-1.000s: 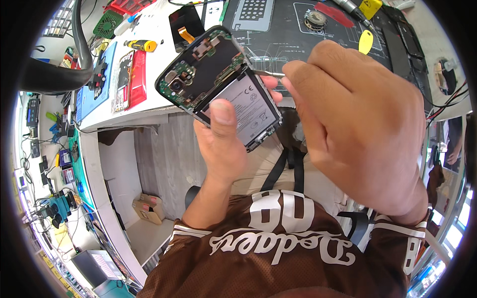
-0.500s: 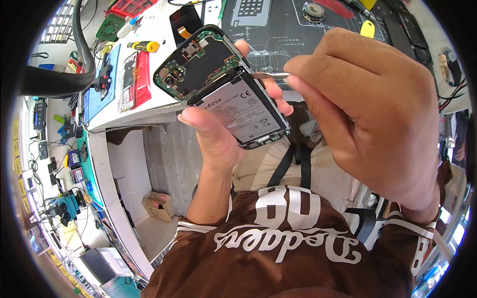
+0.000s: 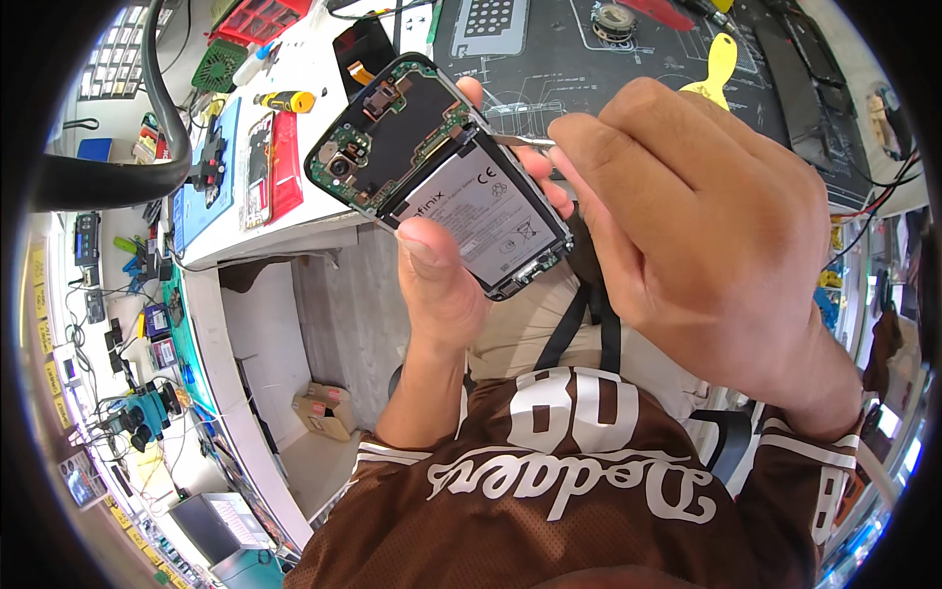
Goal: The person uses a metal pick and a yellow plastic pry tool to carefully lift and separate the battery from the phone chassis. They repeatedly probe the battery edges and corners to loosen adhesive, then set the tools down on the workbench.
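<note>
My left hand (image 3: 439, 285) is closed round an opened smartphone (image 3: 392, 147), thumb on the near edge and fingertips on the far one. The phone is held tilted, its inside facing up. Green circuit board and a camera module show at its upper end; a pale grey battery (image 3: 481, 211) fills the lower part. My right hand (image 3: 687, 216) pinches a thin metal pry tool (image 3: 528, 142). Its flat tip meets the phone's right edge beside the battery's top end; whether it sits under anything is too small to tell. The tool's rear is hidden by my fingers.
On the white bench lie a yellow-black screwdriver (image 3: 285, 101), another opened phone (image 3: 257, 172) on a red sheet, and a blue mat (image 3: 211, 177). A black work mat (image 3: 628, 79) carries a yellow scraper (image 3: 718, 69). A thick black arm (image 3: 162, 98) stands at left.
My right hand has moved slightly left and down, uncovering more of the yellow scraper. The phone has shifted a little, and my left thumb sits farther right on its edge.
</note>
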Motion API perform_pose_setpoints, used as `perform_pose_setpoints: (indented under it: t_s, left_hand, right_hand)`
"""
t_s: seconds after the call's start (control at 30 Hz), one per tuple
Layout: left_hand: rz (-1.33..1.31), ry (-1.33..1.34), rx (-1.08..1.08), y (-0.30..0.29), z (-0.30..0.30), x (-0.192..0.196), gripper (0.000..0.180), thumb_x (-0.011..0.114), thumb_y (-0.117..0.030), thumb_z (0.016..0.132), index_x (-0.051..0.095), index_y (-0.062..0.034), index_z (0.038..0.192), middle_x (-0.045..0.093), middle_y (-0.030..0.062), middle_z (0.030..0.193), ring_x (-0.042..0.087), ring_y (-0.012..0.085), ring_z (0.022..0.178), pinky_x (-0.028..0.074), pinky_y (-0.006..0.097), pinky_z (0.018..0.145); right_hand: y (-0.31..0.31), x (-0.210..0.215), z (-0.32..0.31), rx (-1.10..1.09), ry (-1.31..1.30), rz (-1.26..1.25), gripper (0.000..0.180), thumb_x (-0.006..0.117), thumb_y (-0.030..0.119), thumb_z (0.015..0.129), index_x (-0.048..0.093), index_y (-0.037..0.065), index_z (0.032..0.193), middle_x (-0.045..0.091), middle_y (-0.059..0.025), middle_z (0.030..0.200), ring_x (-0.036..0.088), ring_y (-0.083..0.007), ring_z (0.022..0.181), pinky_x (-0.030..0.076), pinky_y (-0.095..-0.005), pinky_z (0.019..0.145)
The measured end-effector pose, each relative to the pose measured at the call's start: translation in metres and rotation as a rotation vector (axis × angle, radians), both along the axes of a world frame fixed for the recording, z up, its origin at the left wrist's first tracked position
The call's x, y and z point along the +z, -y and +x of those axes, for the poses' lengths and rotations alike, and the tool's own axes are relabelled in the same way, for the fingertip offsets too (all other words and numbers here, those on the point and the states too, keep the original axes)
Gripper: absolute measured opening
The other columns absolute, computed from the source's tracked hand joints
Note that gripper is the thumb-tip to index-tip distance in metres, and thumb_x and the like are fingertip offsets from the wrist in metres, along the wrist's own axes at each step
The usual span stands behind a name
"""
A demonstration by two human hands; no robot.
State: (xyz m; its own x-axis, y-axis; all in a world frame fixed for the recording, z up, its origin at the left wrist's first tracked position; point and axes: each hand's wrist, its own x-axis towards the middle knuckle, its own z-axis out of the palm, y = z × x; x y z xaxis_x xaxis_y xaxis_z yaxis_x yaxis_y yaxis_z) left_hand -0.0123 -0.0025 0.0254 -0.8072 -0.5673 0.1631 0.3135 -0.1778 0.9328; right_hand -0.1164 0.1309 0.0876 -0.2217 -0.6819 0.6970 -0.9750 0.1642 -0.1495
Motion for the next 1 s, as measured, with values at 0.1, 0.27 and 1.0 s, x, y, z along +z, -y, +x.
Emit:
perform_pose_setpoints:
  t_s: [0.1,0.27,1.0]
  left_hand:
    - [0.256,-0.153,-0.093,0.001,0.001,-0.002,0.117,0.060,-0.084,0.080,0.027,-0.0048,0.159,0.070,0.0170,0.113,0.072,0.0277,0.096,0.062,0.044,0.086]
    - [0.688,-0.464,-0.353,0.003,0.000,-0.006,0.113,0.054,-0.086,0.080,0.029,-0.0097,0.160,0.068,0.0177,0.118,0.069,0.0297,0.102,0.059,0.046,0.090]
    - [0.397,-0.498,-0.234,0.010,-0.001,-0.042,0.122,0.056,-0.090,0.072,0.036,-0.0044,0.156,0.070,0.0192,0.115,0.069,0.0277,0.106,0.062,0.043,0.085]
  right_hand:
    - [0.000,0.000,-0.001,0.036,0.028,-0.007,0.025,0.078,-0.003,0.068,0.071,0.002,0.092,0.059,-0.0035,0.075,0.059,-0.0199,0.058,0.043,-0.0320,0.048]
    - [0.004,-0.001,-0.002,0.121,0.098,-0.141,0.022,0.079,-0.004,0.069,0.071,0.000,0.089,0.061,-0.0041,0.075,0.061,-0.0186,0.059,0.045,-0.0295,0.048]
    - [-0.008,0.007,0.003,0.083,0.065,-0.017,0.028,0.083,0.004,0.066,0.070,-0.002,0.090,0.055,-0.0053,0.073,0.054,-0.0187,0.057,0.039,-0.0314,0.046]
